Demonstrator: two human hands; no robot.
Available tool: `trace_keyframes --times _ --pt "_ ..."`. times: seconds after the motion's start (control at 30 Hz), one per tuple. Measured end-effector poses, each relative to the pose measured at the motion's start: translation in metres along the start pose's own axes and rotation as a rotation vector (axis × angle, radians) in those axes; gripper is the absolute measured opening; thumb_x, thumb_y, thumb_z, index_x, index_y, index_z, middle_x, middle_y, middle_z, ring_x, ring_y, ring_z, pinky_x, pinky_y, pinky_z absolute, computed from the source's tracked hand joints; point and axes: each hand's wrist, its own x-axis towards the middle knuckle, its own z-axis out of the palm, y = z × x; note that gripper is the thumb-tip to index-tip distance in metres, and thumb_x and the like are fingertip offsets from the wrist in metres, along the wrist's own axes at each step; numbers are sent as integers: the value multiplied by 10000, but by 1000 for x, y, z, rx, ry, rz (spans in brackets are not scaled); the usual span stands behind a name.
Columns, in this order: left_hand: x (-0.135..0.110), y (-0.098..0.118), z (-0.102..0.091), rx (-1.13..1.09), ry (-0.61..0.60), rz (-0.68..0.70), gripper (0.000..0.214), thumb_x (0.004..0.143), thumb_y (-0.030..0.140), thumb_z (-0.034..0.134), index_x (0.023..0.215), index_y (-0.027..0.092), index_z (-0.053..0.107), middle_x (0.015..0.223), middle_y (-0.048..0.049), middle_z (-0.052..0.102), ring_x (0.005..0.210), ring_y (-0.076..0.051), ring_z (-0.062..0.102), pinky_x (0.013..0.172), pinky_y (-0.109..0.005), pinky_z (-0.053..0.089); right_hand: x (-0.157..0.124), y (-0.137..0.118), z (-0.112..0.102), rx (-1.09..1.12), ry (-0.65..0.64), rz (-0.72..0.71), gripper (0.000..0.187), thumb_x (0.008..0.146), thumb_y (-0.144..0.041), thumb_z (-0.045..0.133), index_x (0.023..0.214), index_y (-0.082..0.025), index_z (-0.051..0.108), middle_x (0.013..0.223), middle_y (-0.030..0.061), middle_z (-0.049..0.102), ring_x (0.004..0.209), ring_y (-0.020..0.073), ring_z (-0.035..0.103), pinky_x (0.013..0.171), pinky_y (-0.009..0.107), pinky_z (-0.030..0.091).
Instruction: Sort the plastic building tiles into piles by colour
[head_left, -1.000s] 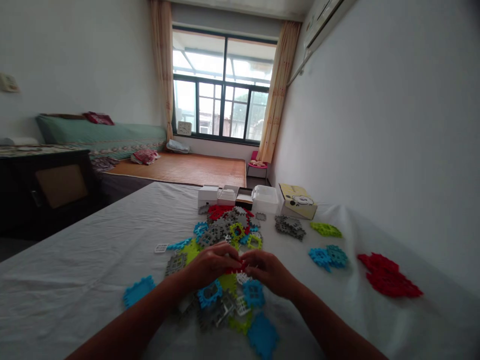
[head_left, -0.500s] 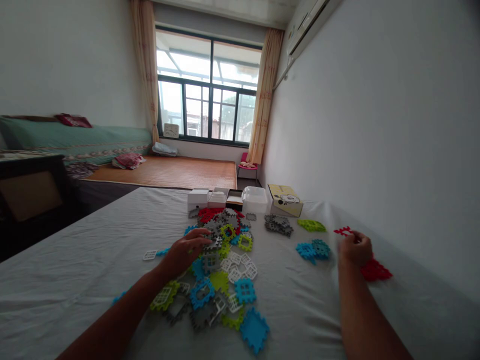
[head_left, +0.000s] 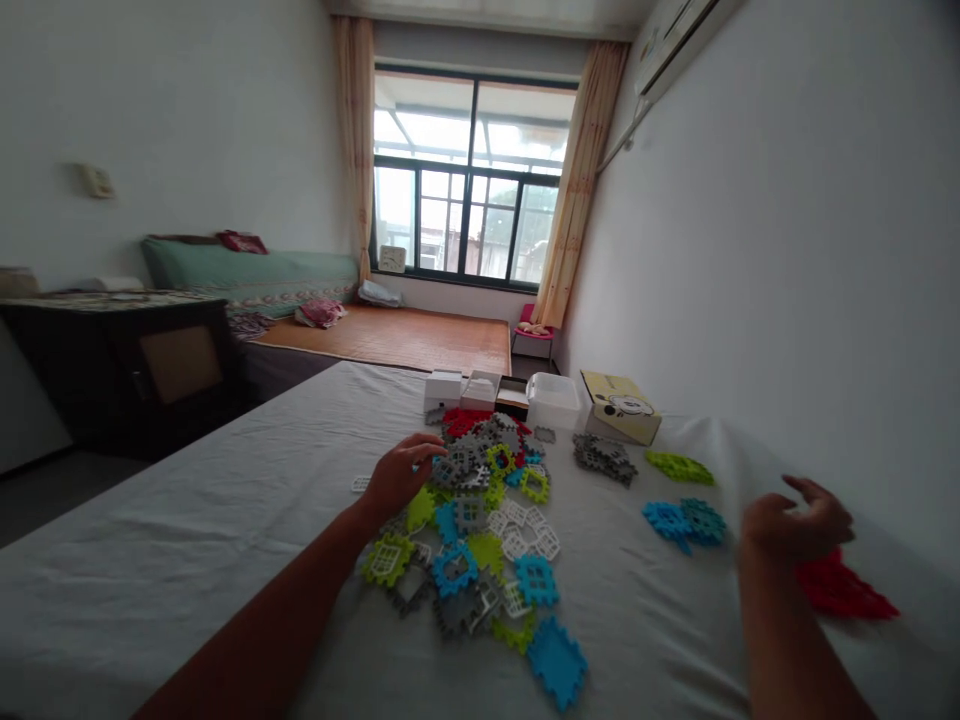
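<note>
- Head view: you look partway along, judging by the layout; like-coloured groups stand apart, while the mixed heap of toothed plastic tiles [head_left: 460, 572] in grey, lime, blue, red and white seems the larger share left.
- From the heap's centre, you have the flat dark-grey toothed group [head_left: 604, 458] at 2 o'clock, the lime-green toothed group [head_left: 679, 467] a little lower, the blue-and-teal toothed group [head_left: 684, 522] at 3, and the red toothed stack [head_left: 847, 588] farther out, just past 3.
- Your left hand [head_left: 403, 477] is at 10 o'clock over the heap's edge, fingers extended close together; whether it pinches a tile, I cannot tell.
- Your right hand [head_left: 799, 520] hangs above the red stack, fingers apart and half curled, no tile visible.
- White sheet [head_left: 247, 515] gives you room at 9 o'clock; the plain pale wall [head_left: 810, 250] limits you beyond 2.
</note>
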Motion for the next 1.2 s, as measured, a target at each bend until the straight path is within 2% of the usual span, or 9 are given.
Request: trace_keyframes --times 0.1,0.2,0.37,0.47,0.6,0.83,0.97,1.13,1.2 --pt "-2 6 0 66 -113 20 235 823 232 448 936 246 654 995 -20 626 925 -149 559 820 -264 442 -11 -41 9 70 -20 38 361 689 -122 364 952 -153 609 953 109 618 851 262 537 751 392 411" --pt "-5 17 -4 140 -301 58 216 801 373 511 920 262 653 909 -8 635 898 -167 554 783 -256 430 -27 -73 16 203 -241 -109 294 707 -179 392 881 -165 628 901 69 637 793 201 556 715 316 441" --pt "-6 27 -8 164 -502 65 591 581 486 701 1119 284 561 907 -8 611 880 -198 548 744 -247 418 -45 -92 23 349 -497 -232 238 721 -202 416 825 -189 630 907 52 640 841 183 575 694 282 469" --pt "-6 25 -5 124 -501 46 592 602 396 707 1158 292 532 942 0 611 864 -182 553 758 -239 412 -50 -96 24 385 -579 -201 220 731 -234 436 829 -200 629 908 45 646 829 180 590 646 267 482" --pt "-3 19 -7 64 -446 -4 391 705 310 611 1093 275 581 934 11 631 817 -152 569 743 -226 418 -53 -102 22 416 -631 -175 224 748 -265 434 839 -201 629 918 48 650 816 182 597 640 280 491" --pt "5 20 -17 20 -162 -119 256 794 260 497 1018 244 619 954 -17 627 774 -132 568 697 -226 444 -66 -133 14 548 -726 -219 197 784 -272 439 854 -211 612 913 43 631 796 167 588 638 280 496" --pt "4 35 -7 -205 -214 -124 255 784 269 522 1014 205 613 925 -26 621 762 -121 573 640 -204 460 -80 -178 -10 675 -904 -293 201 823 -281 437 938 -221 590 894 35 625 702 136 586 610 262 490" --pt "0 70 9 -370 -322 -16 191 783 266 539 934 177 616 889 -23 609 732 -102 565 646 -199 472 -101 -228 -42 840 -1079 -435 209 797 -317 540 990 -241 569 954 39 621 886 162 576 773 299 475" --pt "-2 80 13 -388 -352 27 180 795 269 529 925 176 612 883 -22 601 732 -98 562 651 -199 474 -107 -237 -48 875 -1121 -424 170 782 -306 566 935 -232 563 919 26 628 847 148 582 749 281 478"
